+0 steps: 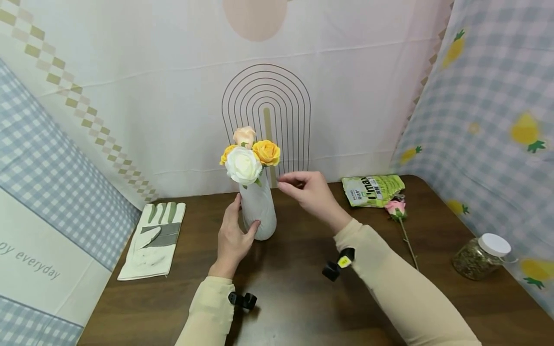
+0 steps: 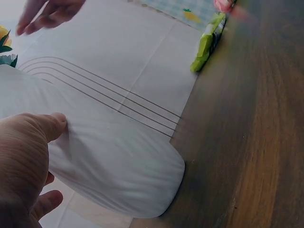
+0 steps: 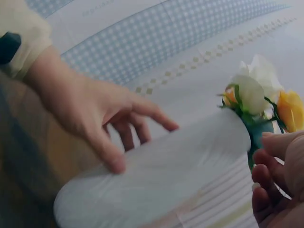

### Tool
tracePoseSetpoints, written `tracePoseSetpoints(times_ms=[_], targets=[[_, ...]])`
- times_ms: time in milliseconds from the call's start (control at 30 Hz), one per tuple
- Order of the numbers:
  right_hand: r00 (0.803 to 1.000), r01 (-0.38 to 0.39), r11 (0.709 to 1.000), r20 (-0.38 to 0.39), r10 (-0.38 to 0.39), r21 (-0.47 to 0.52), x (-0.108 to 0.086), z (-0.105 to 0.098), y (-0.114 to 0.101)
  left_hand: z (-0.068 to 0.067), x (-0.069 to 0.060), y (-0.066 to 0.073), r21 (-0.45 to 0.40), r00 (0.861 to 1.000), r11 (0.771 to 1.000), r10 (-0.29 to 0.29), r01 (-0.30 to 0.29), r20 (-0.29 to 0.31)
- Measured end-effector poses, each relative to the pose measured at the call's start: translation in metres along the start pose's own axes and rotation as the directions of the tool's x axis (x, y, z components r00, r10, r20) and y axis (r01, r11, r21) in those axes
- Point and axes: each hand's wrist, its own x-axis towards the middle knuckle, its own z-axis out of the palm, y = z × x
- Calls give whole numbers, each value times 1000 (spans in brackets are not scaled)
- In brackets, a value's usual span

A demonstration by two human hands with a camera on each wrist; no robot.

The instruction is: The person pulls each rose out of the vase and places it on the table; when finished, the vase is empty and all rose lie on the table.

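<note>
A white vase (image 1: 261, 206) stands on the brown table, tilted slightly in the head view. My left hand (image 1: 233, 235) grips its lower side, thumb in front and fingers round the far left. White, yellow and peach artificial roses (image 1: 244, 165) fill the vase mouth. Just right of the blooms, my right hand (image 1: 313, 194) hovers with loosely bent fingers and holds nothing that shows. In the right wrist view, the right thumb and fingers (image 3: 285, 156) are close to the green leaves; whether they touch cannot be told.
A white and grey work glove (image 1: 153, 240) lies at the left. To the right are a green snack bag (image 1: 368, 191), a pink rose (image 1: 396, 209) with a long stem, and a white-lidded jar (image 1: 480, 257) of dried bits. Patterned cloth hangs behind and at both sides.
</note>
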Motion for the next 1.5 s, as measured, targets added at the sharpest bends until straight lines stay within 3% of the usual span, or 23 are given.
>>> tracePoseSetpoints(times_ms=[267,500,733,1100,1300,1500], targets=[[999,19,999,-50,-20,-28,31,21,-11,0,1,0,5,1000,1000,25,-25,-16],[995,-49,998,-90,45,-46,37,27,-14,2,2,0,4,999,999,40,-39,-23],[990,-48,997,-134,39,-68,40,33,-13,2,2,0,4,998,999,47,-47,-29],[988,-80,994,-130,88,69,45,40,-16,3,0,-3,-9,999,999,37,-37,-36],[991,-55,978,-106,77,201,45,36,-18,3,0,-3,-41,1000,999,-14,13,-25],[990,-81,977,-97,101,196,44,35,-16,3,-3,-3,-50,998,997,-58,58,-9]])
